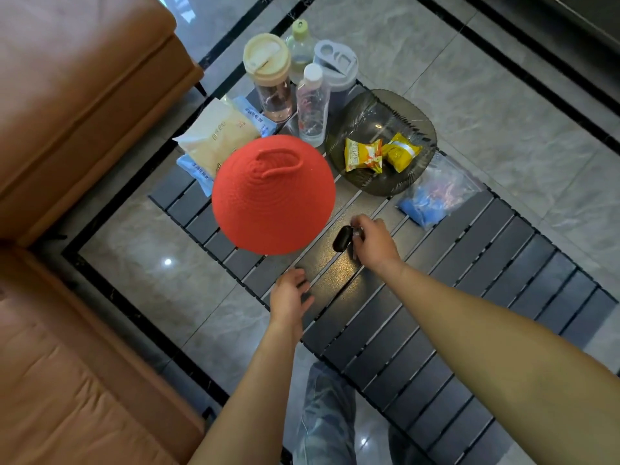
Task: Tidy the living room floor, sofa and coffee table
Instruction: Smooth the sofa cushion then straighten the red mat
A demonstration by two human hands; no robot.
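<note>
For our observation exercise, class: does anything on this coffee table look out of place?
The red woven basket looks overturned: only its outside shows, and it overhangs the edge of the slatted table.

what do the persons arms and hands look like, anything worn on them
Both forearms are bare as far up as the view shows, with no sleeve in sight. The left hand and right hand carry no glove, and no watch, bracelet or ring shows. Faded blue jeans cover the leg below.
</note>
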